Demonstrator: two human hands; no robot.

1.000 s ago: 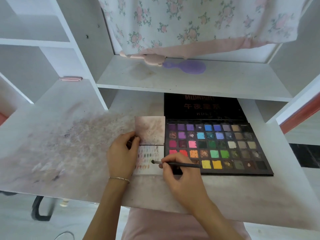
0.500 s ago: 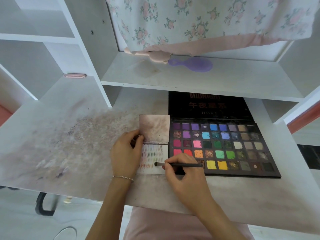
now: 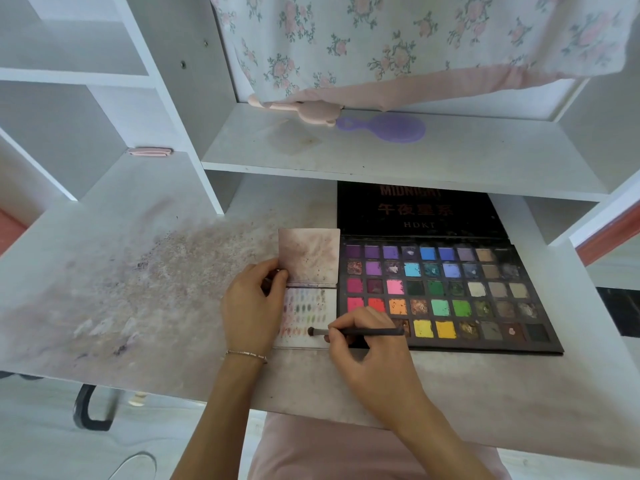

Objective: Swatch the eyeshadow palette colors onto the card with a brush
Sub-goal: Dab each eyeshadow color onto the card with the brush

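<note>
A large black eyeshadow palette [image 3: 446, 292] lies open on the desk, its many coloured pans showing and its lid [image 3: 415, 211] lying back under the shelf. Left of it lies a white card [image 3: 310, 315] carrying rows of small colour swatches, with a stained flap [image 3: 309, 255] folded up behind it. My left hand [image 3: 252, 304] rests on the card's left edge, fingers curled at the flap's corner. My right hand [image 3: 363, 355] pinches a thin black brush [image 3: 360, 331], whose bristle tip touches the card's bottom row.
The white desk [image 3: 138, 289] is smeared with powder stains to the left. A shelf [image 3: 381, 157] above the palette holds a purple hairbrush [image 3: 384, 128] and a pink object [image 3: 301, 110] under floral fabric. A pink clip [image 3: 149, 151] lies at the back left.
The brush tip has stayed at the card's bottom row with only slight movement. My left hand keeps its hold on the card. The view has shifted a little.
</note>
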